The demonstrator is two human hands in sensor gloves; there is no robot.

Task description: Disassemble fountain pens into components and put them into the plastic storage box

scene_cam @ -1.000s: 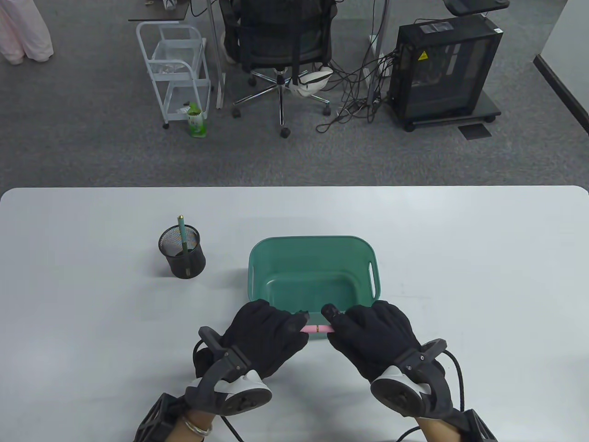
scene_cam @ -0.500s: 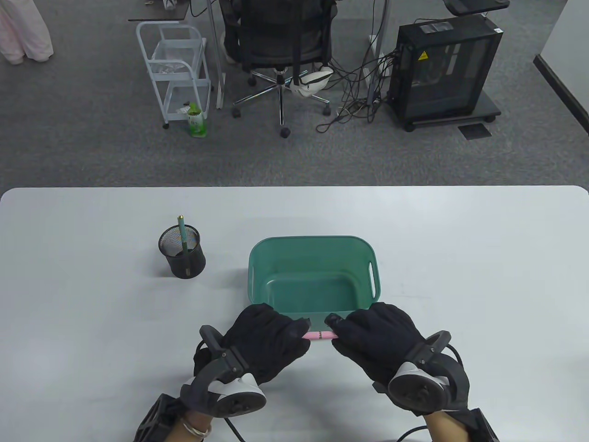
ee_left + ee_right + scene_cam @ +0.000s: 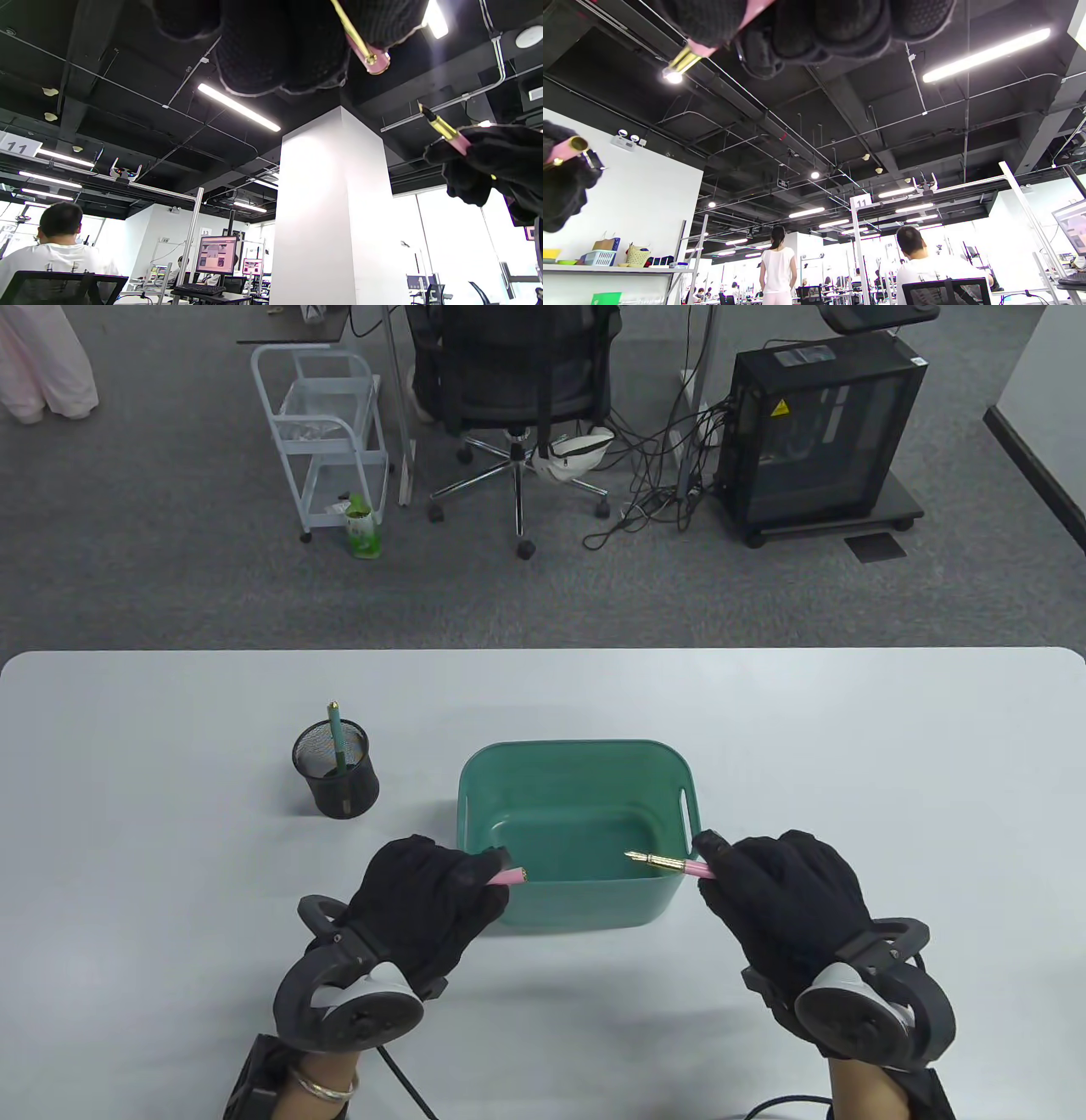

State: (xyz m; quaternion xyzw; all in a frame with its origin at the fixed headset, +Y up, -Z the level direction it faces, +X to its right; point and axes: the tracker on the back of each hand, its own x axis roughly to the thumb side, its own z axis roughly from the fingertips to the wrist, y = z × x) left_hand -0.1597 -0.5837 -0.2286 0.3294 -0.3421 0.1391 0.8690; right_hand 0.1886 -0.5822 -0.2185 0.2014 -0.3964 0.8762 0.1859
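I am holding the pink pen cap [image 3: 509,876] in my left hand [image 3: 424,899], the fingers [image 3: 488,865] curling round it so only its open, gold-ringed end is poking out over the near left edge of the green plastic storage box [image 3: 577,768]. My right hand [image 3: 785,891] is pinching the pink pen body [image 3: 670,864] at its barrel, and the gold nib is pointing left over the inside of the box, near its right wall. The two pieces are sitting well apart, with the box's open interior between them. From the left wrist view I am seeing the cap's gold clip running up into the glove. The box is resting on the white surface [image 3: 848,746] just beyond both hands. To its left, a black mesh pen holder [image 3: 336,772] is standing with one green fountain pen [image 3: 337,734] upright in it.
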